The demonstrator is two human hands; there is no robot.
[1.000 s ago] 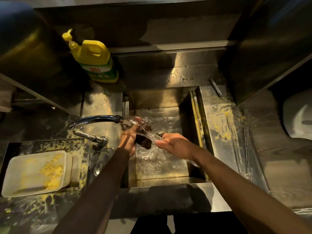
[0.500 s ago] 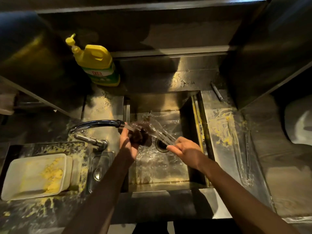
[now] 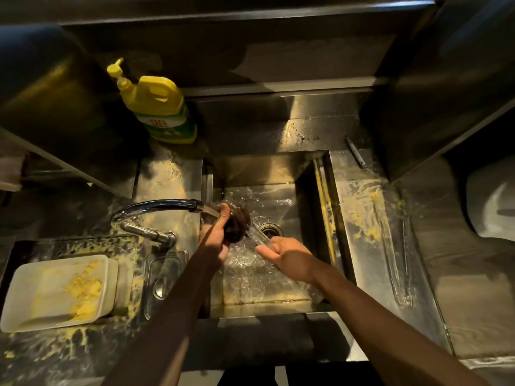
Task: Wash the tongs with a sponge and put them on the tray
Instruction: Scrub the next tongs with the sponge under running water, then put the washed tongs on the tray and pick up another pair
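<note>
Over the steel sink (image 3: 306, 174), my left hand (image 3: 216, 235) grips a dark brown sponge (image 3: 238, 224) under the running tap (image 3: 156, 206). My right hand (image 3: 287, 253) holds clear tongs (image 3: 257, 235) by the handle end, their tips pointing up-left into the sponge. Most of the tongs is hidden by my right hand and blurred by water. A second pair of clear tongs (image 3: 395, 263) lies on the steel tray (image 3: 359, 190) to the right of the sink, among yellow smears.
A yellow dish-soap bottle (image 3: 158, 107) stands behind the sink at the left. A white container (image 3: 53, 291) with yellow food residue sits at the left, a small clear lidded box (image 3: 164, 280) beside it. The drain (image 3: 270, 229) shows in the basin. A white object (image 3: 493, 199) lies far right.
The sponge has slid along the tongs toward my right hand, and my right hand has drawn the tongs lower and slightly right. Water keeps running.
</note>
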